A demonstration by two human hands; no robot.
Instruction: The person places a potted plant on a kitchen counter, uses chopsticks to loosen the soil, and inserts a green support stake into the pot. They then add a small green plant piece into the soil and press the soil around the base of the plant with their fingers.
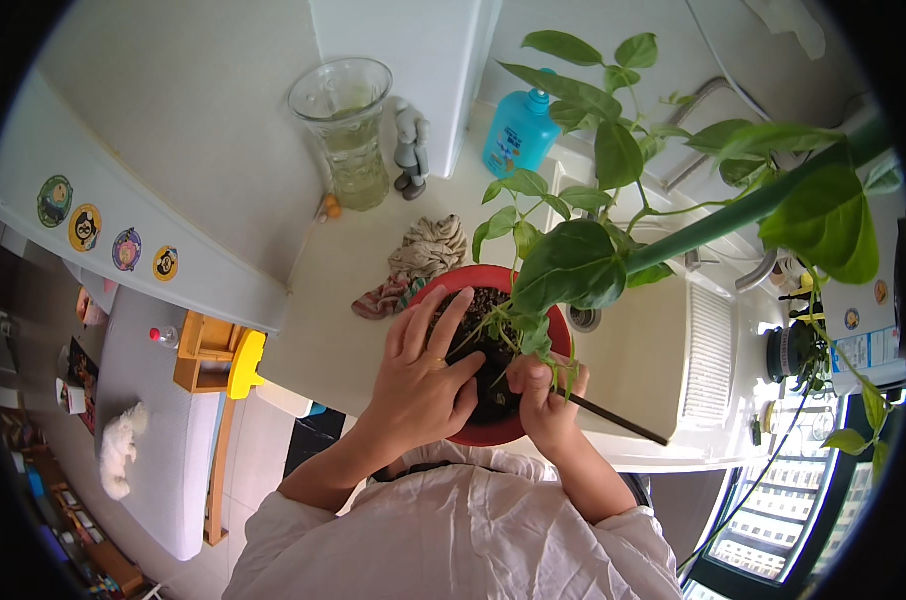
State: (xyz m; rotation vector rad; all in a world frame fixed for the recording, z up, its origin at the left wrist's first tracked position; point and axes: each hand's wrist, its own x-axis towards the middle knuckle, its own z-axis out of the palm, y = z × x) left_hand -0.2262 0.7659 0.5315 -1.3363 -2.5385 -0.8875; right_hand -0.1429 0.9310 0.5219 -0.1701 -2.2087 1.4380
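Note:
A red round pot (498, 435) filled with dark potting soil (494, 304) stands in front of me at the sink's edge. From it rises a leafy green plant (573, 262), along with a thick green stake (712, 229) that leans to the upper right. My left hand (426, 371) lies over the pot's left side, fingers apart, with the tips on the soil and near the rim. At the pot's right side, my right hand (546, 401) grips a thin dark stick (621, 420), whose free end sticks out over the sink. Leaves partly hide my right fingers.
Beyond the pot lie crumpled cloths (426, 251). Behind them are a glass vase (355, 157) holding liquid, a grey figurine (410, 154) and a blue pump bottle (520, 135). The sink basin (640, 360) with its faucet (757, 271) is to the right; trailing vines hang there.

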